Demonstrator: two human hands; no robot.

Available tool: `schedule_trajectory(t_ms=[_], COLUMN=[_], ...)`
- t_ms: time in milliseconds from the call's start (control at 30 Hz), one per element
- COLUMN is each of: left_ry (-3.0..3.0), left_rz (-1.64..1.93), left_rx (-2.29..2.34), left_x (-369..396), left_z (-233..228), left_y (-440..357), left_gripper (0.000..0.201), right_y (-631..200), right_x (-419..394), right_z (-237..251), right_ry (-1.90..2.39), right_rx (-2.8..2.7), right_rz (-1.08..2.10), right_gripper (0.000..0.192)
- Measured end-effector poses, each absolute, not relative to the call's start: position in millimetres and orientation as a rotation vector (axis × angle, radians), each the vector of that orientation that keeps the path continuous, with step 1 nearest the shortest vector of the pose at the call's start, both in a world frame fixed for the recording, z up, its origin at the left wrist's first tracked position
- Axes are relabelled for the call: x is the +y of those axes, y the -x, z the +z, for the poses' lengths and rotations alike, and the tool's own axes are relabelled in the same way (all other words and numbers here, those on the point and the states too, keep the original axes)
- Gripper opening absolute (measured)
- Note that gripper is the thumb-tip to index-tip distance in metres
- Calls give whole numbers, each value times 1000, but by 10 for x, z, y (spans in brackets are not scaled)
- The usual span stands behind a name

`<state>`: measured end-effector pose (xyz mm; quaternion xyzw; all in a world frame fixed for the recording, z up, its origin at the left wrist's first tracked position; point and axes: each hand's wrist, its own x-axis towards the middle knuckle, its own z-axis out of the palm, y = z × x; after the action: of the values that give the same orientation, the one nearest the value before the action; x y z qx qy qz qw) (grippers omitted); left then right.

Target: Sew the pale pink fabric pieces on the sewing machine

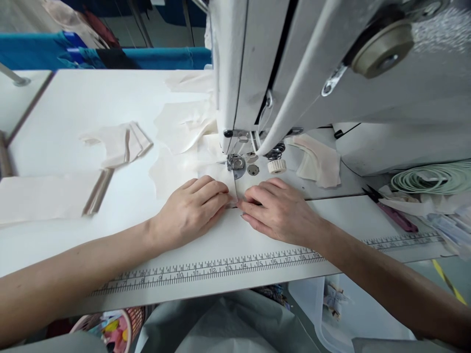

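A cream fabric piece (217, 171) lies under the presser foot (232, 162) of a white sewing machine (253, 63). My left hand (195, 208) rests on this piece just in front of the foot, its fingers bent and pressed together on the cloth. To the right of the seam line, my right hand (277, 211) has its fingertips closed at the fabric's near right edge. The two hands almost meet there. What lies beneath the left fingertips is hidden.
Cream cut pieces (127, 142) and a stacked strip (47, 196) lie on the left of the table. Right of the needle are another fabric piece (320, 162), thread snips (395, 215) and coiled green cord (434, 176). A printed ruler (213, 269) runs along the front edge.
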<state>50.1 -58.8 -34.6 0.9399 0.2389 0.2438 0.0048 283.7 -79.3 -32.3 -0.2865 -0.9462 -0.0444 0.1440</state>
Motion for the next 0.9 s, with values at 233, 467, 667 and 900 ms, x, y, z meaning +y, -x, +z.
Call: schedule_trajectory(t_ms=[233,467,667,900], left_ry=[-3103,-3163,-3163,-3012], left_rz=[782,758,749,788], left_rx=[726,686,668,743], left_x=[-601,-612,-612,-623], left_z=[-325,-328,-321,-342], left_y=[-515,-506,-492,-509], left_gripper=[13,12,11,13], right_y=[-2839,-2847,-2846,-2841], right_x=[-807,-812,-816,-825], right_z=[-324,-328,-330,-340], right_ry=[811,820,814,813], right_rx=[-2717,-2711,-2701,-2703], right_rz=[-100,-84,-89,-90], right_gripper=[22,22,23,21])
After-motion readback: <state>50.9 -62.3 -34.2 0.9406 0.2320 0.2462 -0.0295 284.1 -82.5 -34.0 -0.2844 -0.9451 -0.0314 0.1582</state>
